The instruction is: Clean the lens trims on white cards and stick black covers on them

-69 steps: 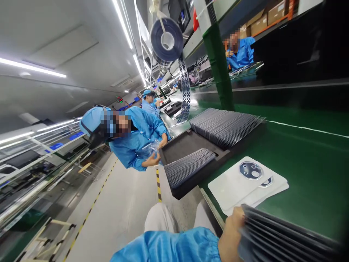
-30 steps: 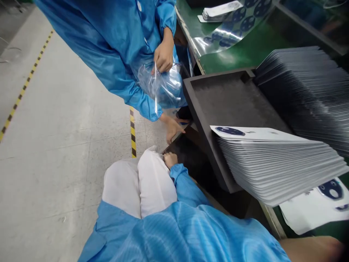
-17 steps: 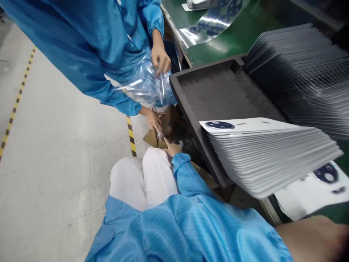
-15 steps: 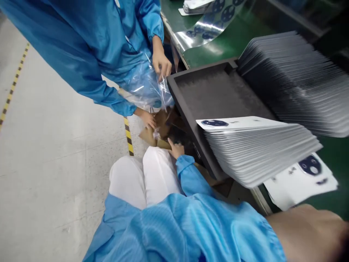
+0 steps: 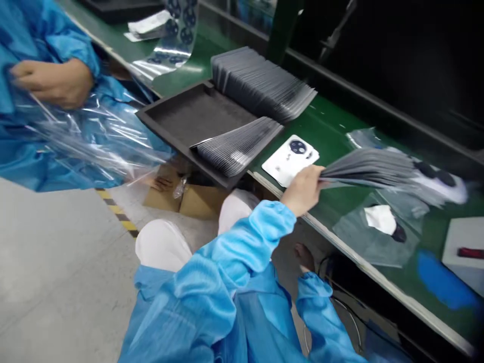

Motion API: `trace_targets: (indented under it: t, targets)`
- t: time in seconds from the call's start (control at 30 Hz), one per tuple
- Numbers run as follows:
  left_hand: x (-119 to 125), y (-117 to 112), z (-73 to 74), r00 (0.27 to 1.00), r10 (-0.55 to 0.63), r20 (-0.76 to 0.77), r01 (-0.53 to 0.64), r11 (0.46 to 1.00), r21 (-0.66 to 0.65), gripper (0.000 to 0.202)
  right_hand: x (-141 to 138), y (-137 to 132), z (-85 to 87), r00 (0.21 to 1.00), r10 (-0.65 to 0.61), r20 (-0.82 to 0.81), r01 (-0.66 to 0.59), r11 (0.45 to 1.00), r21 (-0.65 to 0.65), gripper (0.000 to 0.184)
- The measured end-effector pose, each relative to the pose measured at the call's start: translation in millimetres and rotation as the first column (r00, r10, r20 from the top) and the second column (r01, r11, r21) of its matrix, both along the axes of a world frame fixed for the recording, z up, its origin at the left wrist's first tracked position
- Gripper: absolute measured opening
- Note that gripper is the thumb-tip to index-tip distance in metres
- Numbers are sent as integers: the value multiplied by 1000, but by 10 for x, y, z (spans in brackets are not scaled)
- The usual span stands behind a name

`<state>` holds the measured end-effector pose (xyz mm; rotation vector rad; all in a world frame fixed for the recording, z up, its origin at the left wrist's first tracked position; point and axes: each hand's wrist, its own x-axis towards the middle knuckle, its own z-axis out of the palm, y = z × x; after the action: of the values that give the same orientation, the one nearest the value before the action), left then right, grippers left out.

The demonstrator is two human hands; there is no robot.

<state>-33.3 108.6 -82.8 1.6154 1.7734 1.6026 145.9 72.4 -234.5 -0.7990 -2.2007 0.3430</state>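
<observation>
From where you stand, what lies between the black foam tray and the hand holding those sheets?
In the head view, a white printed card lies on the green bench mat, between the foam tray and the hand holding the sheets.

Speckled grey floor [image 5: 56, 282] with black-and-yellow hazard tape [image 5: 121, 219], beside a long green-topped workbench [image 5: 333, 121] and its dark back panel [image 5: 378, 55]

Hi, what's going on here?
A person at a green workbench holds a fanned stack of thin dark sheets in their left hand, while their right hand is down below the bench edge. More fanned sheets lie on a black foam tray. Beside them, a co-worker's hand grips a clear plastic bag.
</observation>
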Motion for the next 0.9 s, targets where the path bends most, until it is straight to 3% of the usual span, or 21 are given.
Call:
trace_targets:
  t: [0.1,0.2,0.27,0.4,0.47,0.53,0.63,0.7,0.8,0.9]
  targets:
    - [-36,-29,20,998,58,-1,-58,998,-4,29,307,136,-50,1000,7,-21,-6,997,77,22]
    - [-59,-54,38,992,123,-13,-124,992,-11,29,352,144,20,1000,13,-22,-10,993,118,19]
    - [-69,-59,37,987,162,-17,-162,987,-15,29,382,8,194,1000,24,0,-24,991,135,20]
    - [-82,-67,22,976,219,-6,-219,975,-36,29,633,-357,713,996,66,53,-77,968,238,23]
    - [-88,-80,20,972,235,-2,-235,971,-48,30,770,-405,916,1000,-16,-13,20,928,372,32]
    - [-95,-93,23,970,245,-3,-245,968,-51,30,848,-324,1024,980,-175,-98,201,852,483,43]
    - [-106,-97,20,966,260,-5,-260,964,-47,30,838,-90,1054,912,-391,-126,390,731,560,49]
    - [-114,-89,10,963,269,-8,-269,962,-46,30,778,30,1043,871,-484,-86,439,685,581,49]
    - [-126,-74,-7,961,275,-16,-275,960,-50,30,695,89,1024,836,-549,-3,443,670,595,58]
    - [-143,-61,-16,962,272,-22,-273,960,-59,31,668,67,1022,817,-572,79,429,693,579,64]
